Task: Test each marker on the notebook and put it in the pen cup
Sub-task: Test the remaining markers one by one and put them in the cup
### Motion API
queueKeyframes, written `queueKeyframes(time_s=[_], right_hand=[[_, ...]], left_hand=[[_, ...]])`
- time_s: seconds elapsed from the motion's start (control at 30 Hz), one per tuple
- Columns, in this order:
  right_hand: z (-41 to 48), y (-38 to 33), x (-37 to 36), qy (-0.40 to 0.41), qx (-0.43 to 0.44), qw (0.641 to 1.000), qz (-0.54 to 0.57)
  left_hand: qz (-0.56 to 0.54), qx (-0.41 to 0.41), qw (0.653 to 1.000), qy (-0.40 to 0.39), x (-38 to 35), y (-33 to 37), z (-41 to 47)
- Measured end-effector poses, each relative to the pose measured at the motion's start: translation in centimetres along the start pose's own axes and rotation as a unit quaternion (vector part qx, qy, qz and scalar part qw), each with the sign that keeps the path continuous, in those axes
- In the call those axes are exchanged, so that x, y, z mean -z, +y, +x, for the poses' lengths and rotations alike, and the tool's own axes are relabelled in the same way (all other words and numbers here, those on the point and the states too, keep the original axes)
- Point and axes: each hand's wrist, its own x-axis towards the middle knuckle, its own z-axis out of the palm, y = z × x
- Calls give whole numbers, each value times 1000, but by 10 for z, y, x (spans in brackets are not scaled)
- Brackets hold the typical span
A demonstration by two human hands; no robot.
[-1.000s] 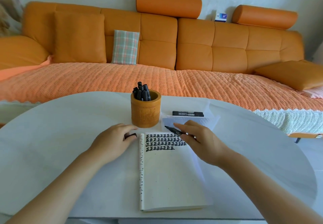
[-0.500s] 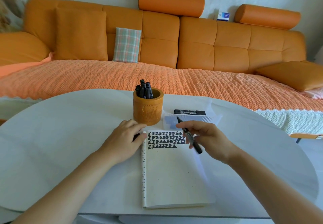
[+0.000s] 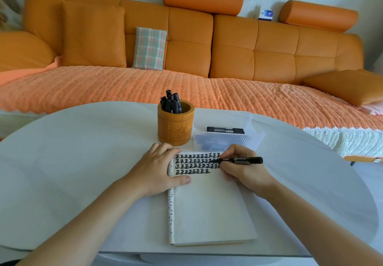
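An open notebook (image 3: 207, 207) lies on the white table (image 3: 83, 162), with rows of black test marks across the top of its page. My right hand (image 3: 244, 172) grips an uncapped black marker (image 3: 242, 160), its tip on the page at the right end of the marks. My left hand (image 3: 157, 168) rests on the notebook's left edge, thumb flat on the page and fingers curled; the cap seen under them earlier is hidden. An orange-brown pen cup (image 3: 176, 129) stands just behind the notebook and holds several black markers (image 3: 172, 104).
A clear plastic box (image 3: 226, 141) sits right of the cup, with one capped black marker (image 3: 226, 130) lying behind it. An orange sofa (image 3: 186, 58) with cushions runs behind the table. The table's near edge is just below the notebook.
My right hand turned the marker from tip-away to tip-down and brought it onto the page. My left hand slid right onto the notebook's edge.
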Motion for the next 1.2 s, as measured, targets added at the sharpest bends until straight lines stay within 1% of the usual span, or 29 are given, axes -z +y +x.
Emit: queueKeyframes(time_s=[0.17, 0.33, 0.5, 1.03, 1.2], right_hand=[[2, 1, -6, 22, -2, 999, -36], [2, 4, -5, 18, -7, 998, -52], [2, 4, -8, 13, 10, 996, -82], [-2, 6, -7, 3, 28, 995, -97], [-2, 6, -5, -14, 34, 994, -107]], left_hand=[[7, -4, 1000, 2, 0, 0, 0], [14, -6, 1000, 0, 0, 0, 0], [11, -6, 1000, 1, 0, 0, 1], [8, -4, 1000, 5, -1, 0, 0], [10, -3, 1000, 7, -1, 0, 0]])
